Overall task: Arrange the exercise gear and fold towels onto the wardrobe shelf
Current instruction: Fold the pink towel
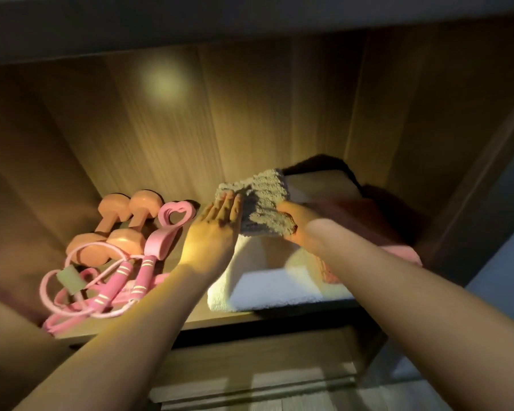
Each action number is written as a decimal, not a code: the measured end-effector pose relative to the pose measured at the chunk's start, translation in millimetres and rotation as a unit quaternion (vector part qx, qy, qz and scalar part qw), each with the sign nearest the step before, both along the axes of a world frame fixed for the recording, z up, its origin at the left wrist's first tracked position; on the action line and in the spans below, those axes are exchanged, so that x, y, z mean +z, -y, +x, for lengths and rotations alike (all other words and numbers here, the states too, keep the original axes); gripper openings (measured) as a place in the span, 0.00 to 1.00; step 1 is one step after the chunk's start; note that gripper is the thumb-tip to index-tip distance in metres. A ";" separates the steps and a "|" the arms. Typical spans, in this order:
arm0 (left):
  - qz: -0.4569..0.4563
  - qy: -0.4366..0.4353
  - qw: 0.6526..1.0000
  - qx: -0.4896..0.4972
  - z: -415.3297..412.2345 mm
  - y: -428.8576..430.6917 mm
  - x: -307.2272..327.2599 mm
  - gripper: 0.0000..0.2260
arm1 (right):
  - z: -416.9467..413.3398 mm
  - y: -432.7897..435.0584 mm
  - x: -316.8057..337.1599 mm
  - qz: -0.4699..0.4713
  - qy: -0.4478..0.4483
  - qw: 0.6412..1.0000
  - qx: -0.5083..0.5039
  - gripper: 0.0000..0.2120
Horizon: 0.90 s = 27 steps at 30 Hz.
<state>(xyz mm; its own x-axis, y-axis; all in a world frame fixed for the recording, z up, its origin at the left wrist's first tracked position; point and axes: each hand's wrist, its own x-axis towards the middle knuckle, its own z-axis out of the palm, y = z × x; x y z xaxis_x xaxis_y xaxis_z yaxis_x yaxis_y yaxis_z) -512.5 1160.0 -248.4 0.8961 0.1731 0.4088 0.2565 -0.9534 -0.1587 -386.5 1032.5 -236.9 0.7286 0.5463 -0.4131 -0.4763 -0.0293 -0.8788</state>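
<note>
Grey terry folded towel (261, 197): sat atop white folded towel (267, 287) on wooden shelf (220, 320), long axis rearward, between my hands; left hand (217, 223) lay flat against its left edge, right hand (293, 228) gripped its near corner.

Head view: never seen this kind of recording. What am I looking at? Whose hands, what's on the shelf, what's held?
There is no machine here. A person wears a wide-angle camera on the head, so this single picture looks forward and down along their own bare arms into a wardrobe shelf.

On the shelf's left side lie two dumbbells, with a pink jump rope in front of them and a heart-shaped pink piece beside them. On the right side are folded towels: a white towel with a grey towel on top, and a pink towel further right.

The left hand is flat, fingers straight, against the grey towel's left edge. The right hand grips that towel's near corner. The cloth behind the stack is too dark to identify.
</note>
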 end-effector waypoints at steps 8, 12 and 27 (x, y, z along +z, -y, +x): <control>0.004 -0.092 0.996 0.013 -43.5 25.4 -48.9 0.29 | -34.5 34.1 -28.8 -0.090 0.004 0.995 0.046 0.28; -0.003 -0.115 0.993 -0.006 -40.6 25.0 -46.1 0.28 | -42.8 30.6 -10.5 -0.207 0.108 0.970 0.061 0.25; -0.207 -0.120 0.970 0.046 14.4 23.0 -51.4 0.28 | -4.6 4.3 -59.9 -0.470 0.576 0.606 0.284 0.27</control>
